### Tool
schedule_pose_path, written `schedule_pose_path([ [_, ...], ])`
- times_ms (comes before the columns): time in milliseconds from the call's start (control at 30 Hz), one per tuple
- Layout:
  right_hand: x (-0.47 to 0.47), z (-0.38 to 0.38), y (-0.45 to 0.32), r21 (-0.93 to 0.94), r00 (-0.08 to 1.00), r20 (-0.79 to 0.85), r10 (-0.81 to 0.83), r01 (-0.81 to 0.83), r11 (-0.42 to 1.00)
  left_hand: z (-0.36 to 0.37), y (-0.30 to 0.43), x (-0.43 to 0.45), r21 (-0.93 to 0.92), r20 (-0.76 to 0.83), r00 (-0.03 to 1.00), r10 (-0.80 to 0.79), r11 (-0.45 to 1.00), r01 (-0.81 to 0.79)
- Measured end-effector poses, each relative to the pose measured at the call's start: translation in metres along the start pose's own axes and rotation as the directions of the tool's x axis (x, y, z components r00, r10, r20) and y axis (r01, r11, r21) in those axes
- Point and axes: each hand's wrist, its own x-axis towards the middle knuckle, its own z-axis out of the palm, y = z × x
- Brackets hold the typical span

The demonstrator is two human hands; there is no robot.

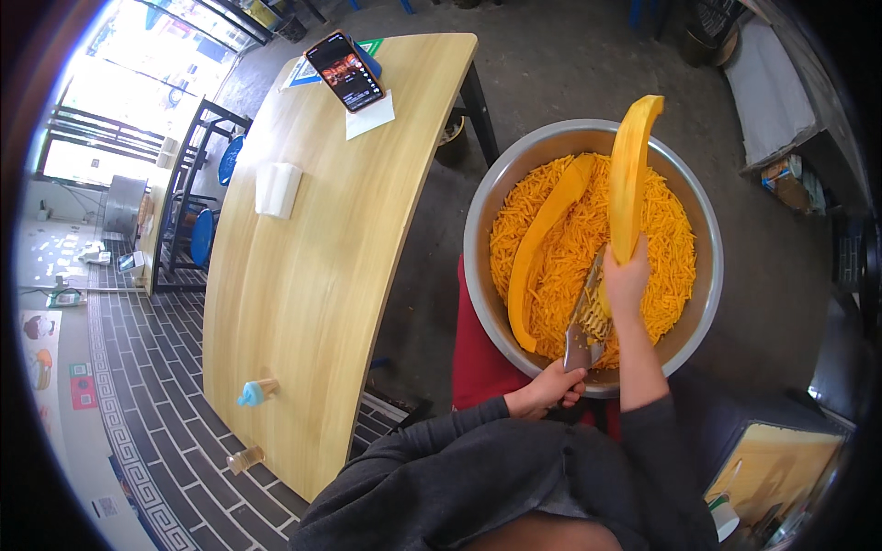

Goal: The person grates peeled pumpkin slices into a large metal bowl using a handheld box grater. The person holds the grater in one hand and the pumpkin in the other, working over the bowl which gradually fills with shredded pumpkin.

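Observation:
My left hand (pixel 548 388) grips the near end of a metal grater (pixel 586 313) at the front rim of a large steel basin (pixel 482 296). The grater slants down into the basin, its slots clogged with orange shreds. My right hand (pixel 627 275) is closed around a long, peeled piece of orange squash (pixel 632 172), which rises above the far rim. Its lower end is by the grater, partly hidden by the hand. Shredded squash (pixel 565 255) fills much of the basin. A second curved squash piece (pixel 534 262) lies on the shreds at the left.
Left of the basin stands a wooden table (pixel 331 275). On it are a propped smartphone (pixel 344 72), a stack of napkins (pixel 278 191), a toothpick holder (pixel 257 392) and a small jar (pixel 245 459). Blue stools (pixel 202 237) stand beyond. A white cup (pixel 723 518) is at lower right.

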Motion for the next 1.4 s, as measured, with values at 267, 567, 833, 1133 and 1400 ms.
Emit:
schedule_pose_path([
  [267, -0.013, 0.005, 0.022, 0.220, 0.960, -0.278, 0.042, 0.021, 0.975, -0.008, 0.002, -0.001, -0.122, 0.052, 0.997, -0.054, 0.991, 0.060],
  [567, 0.033, 0.001, -0.006, -0.041, 0.955, 0.016, 0.296, -0.295, 0.955, -0.004, 0.004, 0.002, -0.092, 0.057, 0.998, -0.021, 0.995, 0.026],
  [833, -0.033, 0.010, -0.008, 0.184, 0.987, -0.144, -0.077, 0.103, 0.978, -0.013, -0.001, 0.004, -0.118, 0.071, 0.996, -0.052, 0.991, 0.060],
  [1133, 0.043, 0.020, 0.002, -0.009, 0.968, -0.064, 0.241, -0.242, 0.970, -0.010, -0.001, 0.005, -0.096, 0.075, 0.997, -0.020, 0.995, 0.027],
  [1400, -0.027, 0.008, -0.016, 0.159, 0.988, -0.053, -0.147, 0.153, 0.975, -0.012, 0.000, 0.004, -0.082, 0.104, 0.994, -0.024, 0.996, 0.032],
])
